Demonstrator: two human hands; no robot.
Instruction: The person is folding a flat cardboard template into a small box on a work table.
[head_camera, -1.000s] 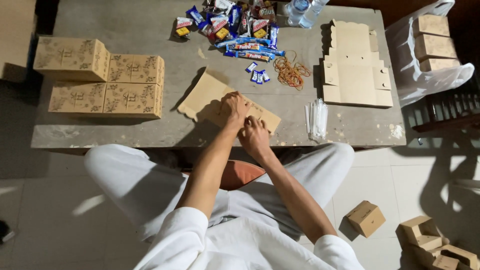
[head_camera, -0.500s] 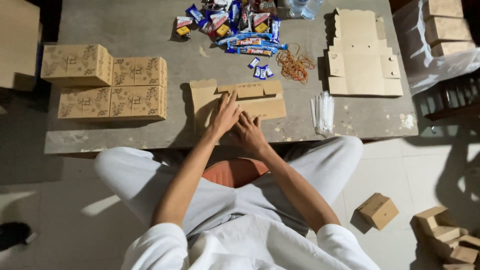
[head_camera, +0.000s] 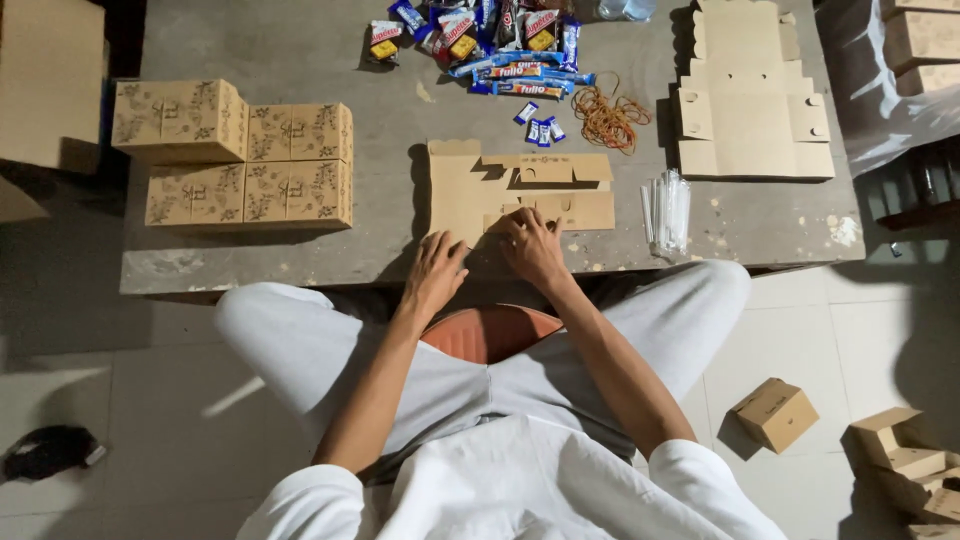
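A flat cardboard box blank is being pressed against the near edge of the grey table. It is being held down by the left hand and right hand, fingers spread flat, nothing being gripped. Folded patterned boxes are lying well apart, leftward.

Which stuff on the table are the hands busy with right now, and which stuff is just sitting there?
In use:
- flat cardboard box blank, pressed down by the left hand and right hand

Just sitting:
- four finished boxes
- snack packets
- rubber bands
- stack of flat blanks
- clear plastic bundle
- small box on the floor
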